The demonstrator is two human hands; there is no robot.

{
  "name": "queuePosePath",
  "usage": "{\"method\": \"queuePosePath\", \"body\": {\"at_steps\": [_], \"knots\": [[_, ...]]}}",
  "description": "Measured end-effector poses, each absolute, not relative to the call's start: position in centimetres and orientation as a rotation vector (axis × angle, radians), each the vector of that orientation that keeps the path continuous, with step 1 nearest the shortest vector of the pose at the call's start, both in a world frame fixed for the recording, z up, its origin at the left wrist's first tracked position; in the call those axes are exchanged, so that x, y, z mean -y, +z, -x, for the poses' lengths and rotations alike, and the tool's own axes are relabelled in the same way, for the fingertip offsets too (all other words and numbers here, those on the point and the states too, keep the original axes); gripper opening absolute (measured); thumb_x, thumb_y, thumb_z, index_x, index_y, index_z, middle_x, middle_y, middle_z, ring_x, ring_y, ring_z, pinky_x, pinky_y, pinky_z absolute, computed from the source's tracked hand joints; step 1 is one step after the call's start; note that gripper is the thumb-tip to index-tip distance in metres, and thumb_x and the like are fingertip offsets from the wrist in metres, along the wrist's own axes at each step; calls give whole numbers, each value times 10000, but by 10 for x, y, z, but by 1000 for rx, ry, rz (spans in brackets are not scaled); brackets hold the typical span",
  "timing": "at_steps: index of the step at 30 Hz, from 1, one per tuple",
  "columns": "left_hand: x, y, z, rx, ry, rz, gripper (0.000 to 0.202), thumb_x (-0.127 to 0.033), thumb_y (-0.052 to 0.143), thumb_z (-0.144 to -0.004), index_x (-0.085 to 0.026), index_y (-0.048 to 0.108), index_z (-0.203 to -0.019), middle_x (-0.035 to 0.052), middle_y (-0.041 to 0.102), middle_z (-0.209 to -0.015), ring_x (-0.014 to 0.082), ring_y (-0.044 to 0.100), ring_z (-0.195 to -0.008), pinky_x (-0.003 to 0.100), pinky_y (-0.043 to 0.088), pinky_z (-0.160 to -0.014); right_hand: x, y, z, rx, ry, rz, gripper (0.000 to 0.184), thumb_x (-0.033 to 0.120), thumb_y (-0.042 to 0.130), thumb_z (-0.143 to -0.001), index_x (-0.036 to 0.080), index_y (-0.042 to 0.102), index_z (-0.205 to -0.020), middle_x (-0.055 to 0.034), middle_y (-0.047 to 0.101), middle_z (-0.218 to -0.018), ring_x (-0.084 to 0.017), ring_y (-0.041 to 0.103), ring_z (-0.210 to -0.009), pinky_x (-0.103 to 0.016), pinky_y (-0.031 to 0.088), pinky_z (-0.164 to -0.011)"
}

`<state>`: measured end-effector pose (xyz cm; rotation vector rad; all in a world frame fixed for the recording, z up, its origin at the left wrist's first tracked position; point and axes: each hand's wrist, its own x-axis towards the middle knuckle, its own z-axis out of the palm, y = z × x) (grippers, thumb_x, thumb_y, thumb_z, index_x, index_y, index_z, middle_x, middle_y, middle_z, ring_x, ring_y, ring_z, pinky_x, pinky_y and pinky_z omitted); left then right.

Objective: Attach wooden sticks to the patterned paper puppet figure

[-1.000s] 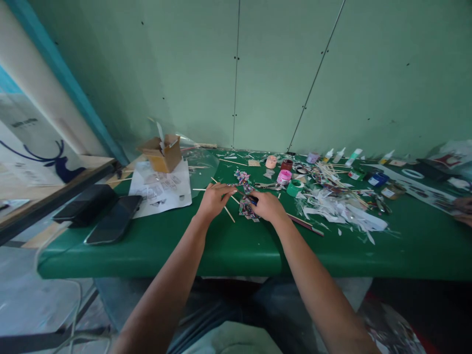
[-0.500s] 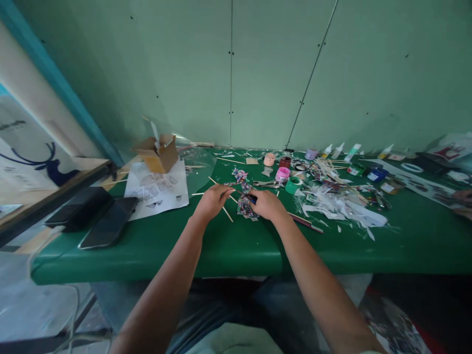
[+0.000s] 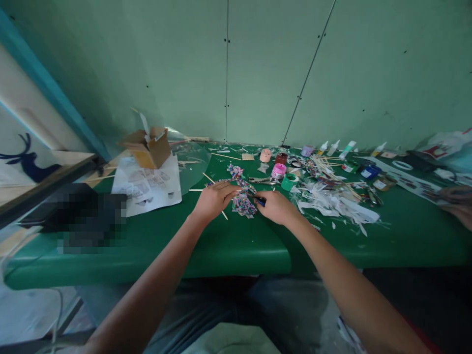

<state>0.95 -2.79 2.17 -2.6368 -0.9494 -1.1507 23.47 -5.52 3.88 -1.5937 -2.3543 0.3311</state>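
My left hand [image 3: 216, 200] is closed in a pinch over a pile of small multicoloured pieces [image 3: 244, 205]. What lies between its thumb and fingertips is too small to make out. Facing it, my right hand [image 3: 276, 206] grips a small tool with a dark blue handle [image 3: 261, 201]. The tool's thin front end points left towards my left fingertips; its exact kind is unclear. More coloured bits [image 3: 235, 171] lie just beyond the hands. Thin wooden sticks [image 3: 197, 190] cross beneath and beside my left hand.
Open paint pots, including a pink one [image 3: 279, 171] and a green one [image 3: 289, 182], stand beyond my right hand near metal pliers [image 3: 263, 180]. White scraps [image 3: 339, 201] are heaped rightward. A cardboard box [image 3: 153, 150] sits on printed paper [image 3: 171, 184]. Another person's hand [image 3: 457, 196] is far right.
The view has shifted slightly, moving the table's things left. Both my hands are a little further right over the coloured pieces, and the dark red stick is now covered by my right arm.
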Motion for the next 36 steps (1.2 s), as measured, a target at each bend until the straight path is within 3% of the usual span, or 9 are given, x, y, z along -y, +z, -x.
{"method": "queuePosePath", "body": {"at_steps": [8, 14, 18, 23, 28, 36], "knots": [[34, 10, -11, 894, -1146, 2707, 268, -245, 418, -961, -149, 666, -995, 57, 704, -853, 155, 658, -795, 263, 526, -664, 73, 39, -232, 2399, 128, 1842, 313, 316, 531, -826, 236, 630, -1112, -77, 709, -919, -241, 641, -797, -280, 369, -590], [33, 3, -17, 777, -1246, 2637, 243, -201, 430, -953, -140, 658, -1012, 54, 695, -825, 139, 643, -754, 255, 525, -659, 80, 37, -231, 2356, 322, 1789, 211, 262, 510, -834, 215, 642, -992, -71, 697, -870, -201, 622, -747, -261, 347, -582], [31, 0, -17, 722, -1205, 2653, 232, -184, 442, -945, -151, 647, -1047, 54, 692, -854, 141, 635, -773, 263, 523, -678, 80, 37, -230, 2219, 667, 1744, 108, 259, 538, -820, 187, 601, -771, -36, 611, -666, -135, 529, -570, -243, 316, -515], [28, 0, -15, 704, -1080, 2676, 258, -154, 411, -943, -150, 646, -1047, 55, 689, -853, 142, 627, -784, 266, 519, -691, 80, 42, -229, 1775, 1552, 1605, 69, 163, 555, -734, 185, 490, -723, 69, 389, -461, -64, 320, -388, -208, 261, -392], [31, 2, -15, 664, -941, 2712, 297, -147, 374, -950, -140, 654, -1049, 71, 695, -858, 152, 621, -781, 278, 517, -693, 81, 42, -238, 1586, 1917, 1457, 123, 160, 584, -652, 175, 486, -725, 76, 402, -450, -55, 316, -375, -186, 257, -354], [36, 6, -21, 518, -916, 2795, 308, -195, 374, -968, -173, 671, -1048, 69, 711, -909, 159, 625, -855, 302, 502, -775, 85, 40, -263, 1409, 2452, 1302, 159, 239, 583, -697, 163, 522, -823, 62, 434, -505, -50, 333, -401, -180, 286, -412]]}}
